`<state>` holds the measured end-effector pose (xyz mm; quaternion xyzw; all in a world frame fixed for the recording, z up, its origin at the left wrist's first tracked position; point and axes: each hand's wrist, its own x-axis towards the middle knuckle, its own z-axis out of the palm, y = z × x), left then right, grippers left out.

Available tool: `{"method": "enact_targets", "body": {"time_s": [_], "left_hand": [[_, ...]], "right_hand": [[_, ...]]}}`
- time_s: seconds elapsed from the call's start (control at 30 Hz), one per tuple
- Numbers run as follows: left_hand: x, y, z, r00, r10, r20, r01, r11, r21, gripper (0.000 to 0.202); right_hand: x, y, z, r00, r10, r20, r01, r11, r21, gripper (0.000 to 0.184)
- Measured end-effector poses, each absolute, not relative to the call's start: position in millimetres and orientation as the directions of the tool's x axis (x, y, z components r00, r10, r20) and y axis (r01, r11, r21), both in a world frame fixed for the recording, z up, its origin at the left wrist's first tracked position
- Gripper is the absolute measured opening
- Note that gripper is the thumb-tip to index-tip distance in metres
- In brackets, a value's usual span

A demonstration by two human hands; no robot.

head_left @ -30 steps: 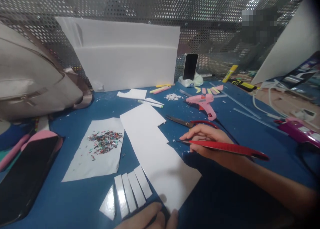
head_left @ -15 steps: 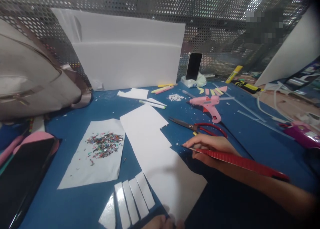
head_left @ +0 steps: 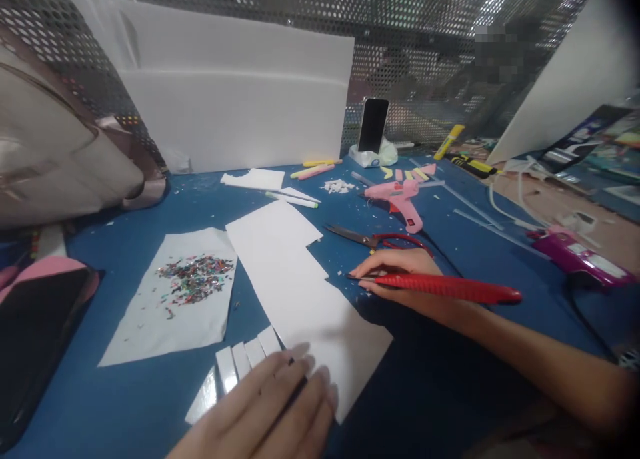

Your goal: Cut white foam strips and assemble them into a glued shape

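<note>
The blue tabletop (head_left: 450,392) carries everything, with the long white sheet (head_left: 295,292) as landmark at its middle. Since a second ago the left hand (head_left: 270,412) has slid forward from the near edge and now lies flat, fingers spread, on the sheet's near end and over the cut white strips (head_left: 240,362) just left of it; that looks like pinning the sheet down for a cut. The right hand (head_left: 395,272), just right of the sheet, stays closed around a red craft knife (head_left: 445,287), tip touching the sheet's stepped right edge. The sheet is plain, matte, notched at its far corner. Scissors (head_left: 380,239) lie beyond the knife.
</note>
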<state>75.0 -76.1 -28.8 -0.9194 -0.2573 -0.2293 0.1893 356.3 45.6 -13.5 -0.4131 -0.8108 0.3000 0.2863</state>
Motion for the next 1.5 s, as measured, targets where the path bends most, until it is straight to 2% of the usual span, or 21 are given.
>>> {"method": "enact_targets", "body": {"time_s": [0.1, 0.23, 0.4, 0.6, 0.8, 0.87, 0.97, 1.07, 1.27, 1.4, 1.5], "left_hand": [[74.0, -68.4, -23.8, 0.758, 0.388, 0.524, 0.548, -0.815, -0.189, 0.038], [73.2, -64.8, -22.2, 0.769, 0.384, 0.511, 0.53, -0.831, -0.172, 0.03], [69.2, -62.4, -26.8, 0.778, 0.363, 0.512, 0.503, -0.848, -0.164, 0.046], [62.9, -53.9, -12.7, 0.798, 0.385, 0.464, 0.473, -0.877, -0.087, 0.038], [50.2, -38.6, 7.7, 0.853, 0.457, 0.253, 0.441, -0.89, 0.117, 0.033], [46.0, -34.6, 8.0, 0.887, 0.414, 0.205, 0.401, -0.91, 0.102, 0.035], [42.8, -30.5, 5.9, 0.928, 0.337, 0.158, 0.34, -0.94, 0.01, 0.04], [42.4, -29.5, 2.9, 0.936, 0.319, 0.148, 0.328, -0.944, -0.033, 0.044], [42.2, -31.2, -3.8, 0.91, 0.365, 0.195, 0.37, -0.929, 0.014, 0.043], [42.3, -29.2, -4.8, 0.924, 0.322, 0.205, 0.324, -0.946, 0.023, 0.045], [42.9, -28.8, -4.9, 0.918, 0.335, 0.211, 0.339, -0.941, 0.016, 0.041]], "right_hand": [[354.5, 42.6, -5.2, -0.439, 0.882, 0.169, 0.473, 0.388, -0.791, 0.013], [353.7, 38.4, -1.7, -0.396, 0.909, 0.131, 0.334, 0.276, -0.901, 0.015], [355.0, 38.1, -11.2, -0.498, 0.853, 0.157, 0.15, 0.264, -0.953, 0.015], [351.8, 32.5, -11.9, -0.553, 0.821, 0.14, 0.078, 0.218, -0.973, 0.016], [336.2, 7.9, -2.6, -0.65, 0.745, 0.147, 0.095, 0.272, -0.958, 0.01], [327.8, 0.3, -1.9, -0.707, 0.698, 0.118, 0.098, 0.262, -0.96, 0.011], [316.4, -4.3, -4.5, -0.757, 0.646, 0.099, 0.092, 0.255, -0.963, 0.012], [310.6, -2.1, -9.4, -0.768, 0.629, 0.125, 0.076, 0.283, -0.956, 0.012], [310.3, 2.4, -10.8, -0.769, 0.624, 0.138, 0.054, 0.279, -0.959, 0.011], [309.3, 4.4, -7.7, -0.783, 0.607, 0.135, 0.076, 0.309, -0.948, 0.013], [308.6, 8.7, -8.0, -0.799, 0.587, 0.133, 0.08, 0.322, -0.943, 0.015]]}}
